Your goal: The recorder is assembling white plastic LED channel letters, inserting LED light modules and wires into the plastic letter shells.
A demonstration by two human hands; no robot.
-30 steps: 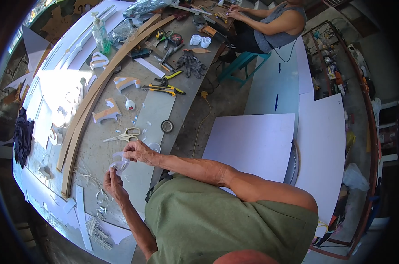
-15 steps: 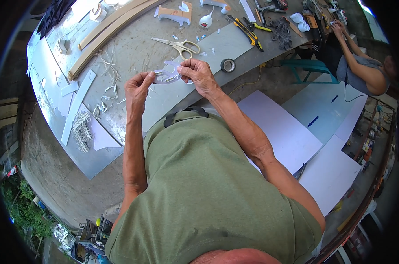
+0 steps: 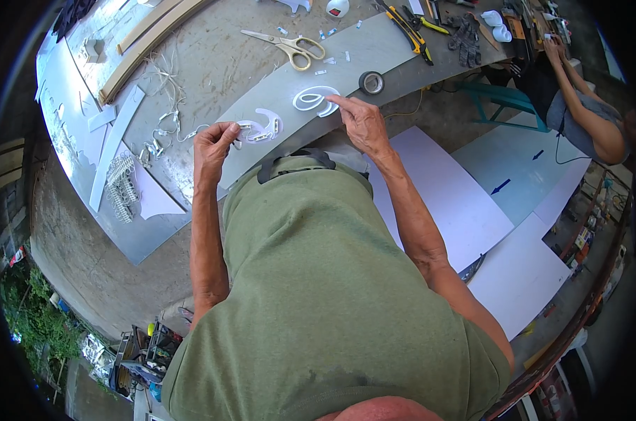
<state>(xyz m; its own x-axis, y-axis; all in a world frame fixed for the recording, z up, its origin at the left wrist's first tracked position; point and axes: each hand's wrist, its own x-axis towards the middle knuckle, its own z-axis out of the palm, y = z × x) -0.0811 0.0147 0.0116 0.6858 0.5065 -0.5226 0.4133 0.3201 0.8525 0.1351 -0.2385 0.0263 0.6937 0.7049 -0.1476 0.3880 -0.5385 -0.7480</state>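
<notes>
My left hand (image 3: 215,147) pinches the end of a white curved plastic piece (image 3: 270,130) with small light modules fixed along it, held above the table's near edge. My right hand (image 3: 364,126) is at the right end of a white looped, letter-shaped shell (image 3: 308,99) with a raised rim; its fingertips close on that edge, the thumb mostly hidden. Beyond lie scissors (image 3: 290,48) with cream handles. A roll of black tape (image 3: 371,83) sits just past my right hand. Thin wires with small modules (image 3: 156,144) lie left of my left hand.
The metal table (image 3: 227,77) carries wooden strips (image 3: 149,49), a coil of white modules (image 3: 121,189), a yellow-black cutter (image 3: 409,35) and dark gloves (image 3: 465,45). White sheets (image 3: 437,189) lie to the right on a lower level. A co-worker (image 3: 585,105) sits at the far right.
The two white pieces, together between my hands before, are now apart. My right hand has moved right with the looped shell; my left keeps the curved piece. The view has shifted slightly.
</notes>
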